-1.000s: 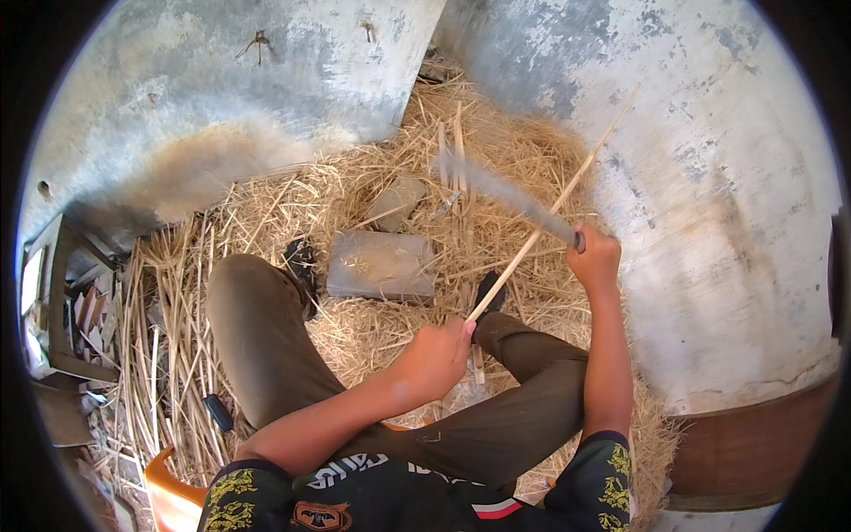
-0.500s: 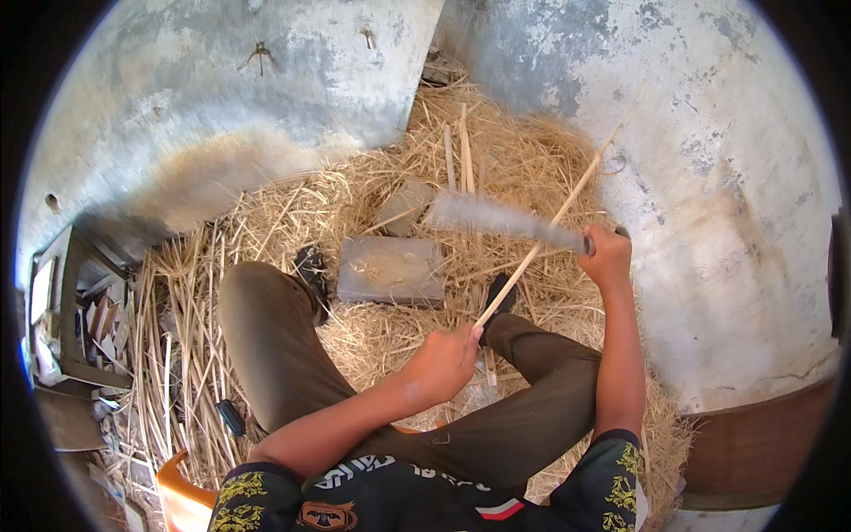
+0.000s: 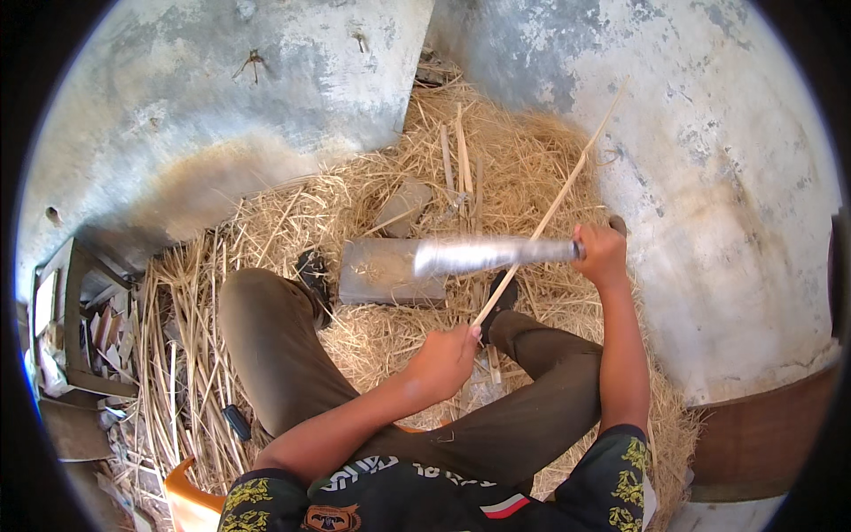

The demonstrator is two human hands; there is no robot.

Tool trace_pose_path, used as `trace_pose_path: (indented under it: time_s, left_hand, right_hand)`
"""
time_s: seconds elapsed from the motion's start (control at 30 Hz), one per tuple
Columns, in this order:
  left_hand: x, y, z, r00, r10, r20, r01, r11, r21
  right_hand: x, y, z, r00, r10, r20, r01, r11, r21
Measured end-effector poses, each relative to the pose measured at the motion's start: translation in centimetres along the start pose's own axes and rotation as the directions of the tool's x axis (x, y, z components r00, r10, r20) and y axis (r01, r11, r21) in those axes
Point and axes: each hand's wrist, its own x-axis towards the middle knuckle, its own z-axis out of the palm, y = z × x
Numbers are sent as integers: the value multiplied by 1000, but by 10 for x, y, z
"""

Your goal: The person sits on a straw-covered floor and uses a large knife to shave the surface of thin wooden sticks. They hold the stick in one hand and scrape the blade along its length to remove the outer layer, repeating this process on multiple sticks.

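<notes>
My left hand point(image 3: 446, 362) is closed round the near end of a long, thin pale bamboo strip point(image 3: 560, 197). The strip slants up and away to the right, its far end near the wall. In my right hand point(image 3: 603, 251) is the handle of a machete point(image 3: 487, 254), held out to the left. Its wide blade is smeared by motion and crosses the strip about midway; whether it touches cannot be told. Past the blade's left end a flat grey block point(image 3: 372, 279) lies between my feet.
Pale shavings point(image 3: 523, 160) are heaped round the block, up to the weathered walls point(image 3: 700, 177). Cut strips point(image 3: 173, 346) lie to the left, near a wooden frame point(image 3: 75, 310) with scraps inside. A small dark object point(image 3: 236, 423) and an orange seat edge point(image 3: 191, 496) are near my left leg.
The machete blade has swung downward, its left end now nearer the block. My right hand and the strip have shifted slightly, while my left hand stays almost in place.
</notes>
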Motion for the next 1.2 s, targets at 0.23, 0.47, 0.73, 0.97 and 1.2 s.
trace_pose_path:
  time_s: [0.23,0.47,0.73,0.97,1.2]
  left_hand:
    - [-14,6,14,990,105,91,-105,994,-9]
    - [-9,7,2,999,41,1,-41,997,-58]
    - [-89,16,-52,977,-57,205,39,995,88]
    - [-118,16,-83,971,-164,175,145,983,115]
    - [-204,4,-108,915,-342,216,302,933,198]
  right_hand:
    - [-47,66,15,322,947,-16,-908,304,-290]
    - [-11,23,9,863,503,56,-499,864,-71]
    - [-19,62,-8,602,785,-144,-797,579,-174]
    - [-12,24,-19,712,694,103,-664,714,-222]
    - [-49,77,-26,456,887,72,-829,452,-329]
